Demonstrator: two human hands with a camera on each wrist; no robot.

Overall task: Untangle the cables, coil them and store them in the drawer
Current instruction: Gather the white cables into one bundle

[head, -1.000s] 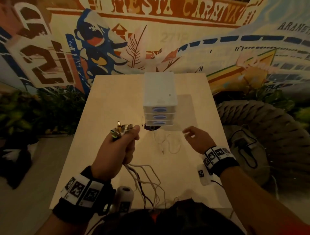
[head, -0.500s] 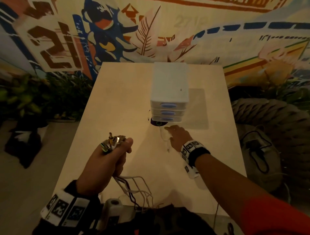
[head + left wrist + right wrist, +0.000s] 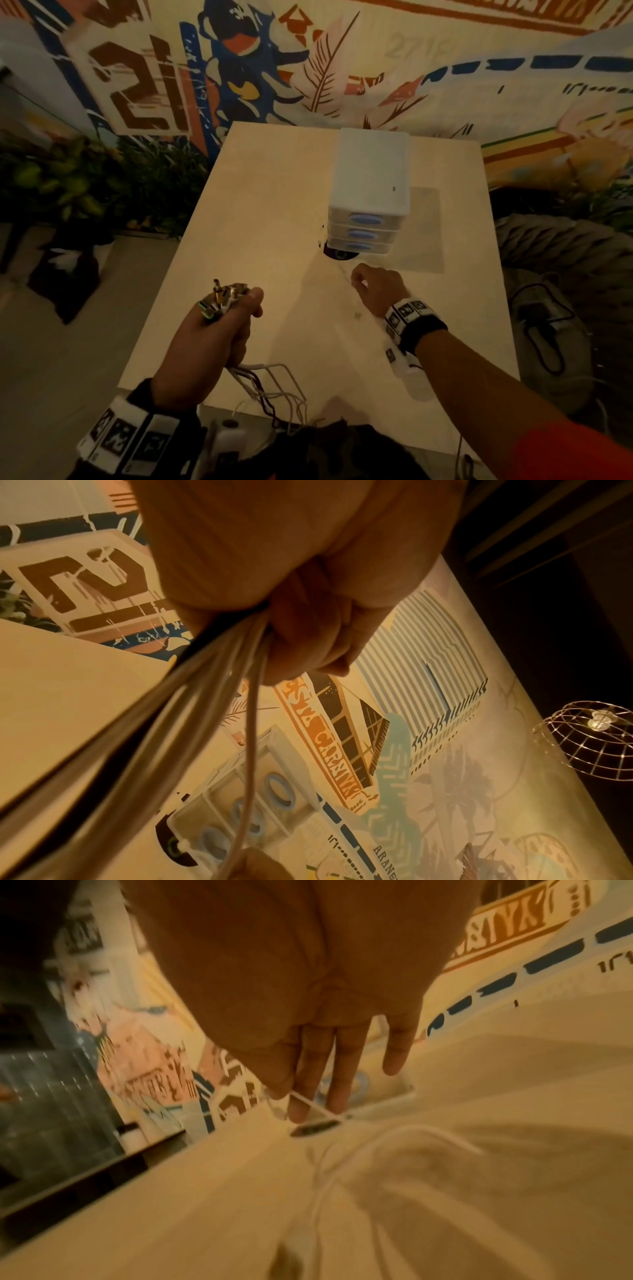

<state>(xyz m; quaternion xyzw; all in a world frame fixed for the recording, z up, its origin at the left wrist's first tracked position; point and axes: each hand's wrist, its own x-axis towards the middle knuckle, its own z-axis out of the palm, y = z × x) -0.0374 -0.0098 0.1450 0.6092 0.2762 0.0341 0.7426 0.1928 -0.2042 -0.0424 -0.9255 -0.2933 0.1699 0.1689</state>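
My left hand (image 3: 239, 315) is raised above the near left of the table (image 3: 260, 212) and grips a bundle of cables (image 3: 270, 387) in a fist, plug ends (image 3: 224, 299) sticking up. The cables (image 3: 212, 685) trail down over the table's front edge. My right hand (image 3: 359, 282) is low over the table just in front of the white three-drawer unit (image 3: 371, 185). There its thumb and forefinger pinch a thin white cable (image 3: 310, 1103), the rest of which lies loose on the table (image 3: 322, 1175). All three blue-handled drawers (image 3: 363, 234) are shut.
A dark round object (image 3: 337, 254) lies at the drawer unit's front left corner. Plants (image 3: 68, 185) stand left of the table. A thick rope pouf (image 3: 561, 246) and a grey bag with a black cable (image 3: 544, 342) sit to the right. A mural wall is behind.
My right hand moved from the right in toward the drawer unit's front and took the thin white cable. My left hand kept its grip on the bundle.
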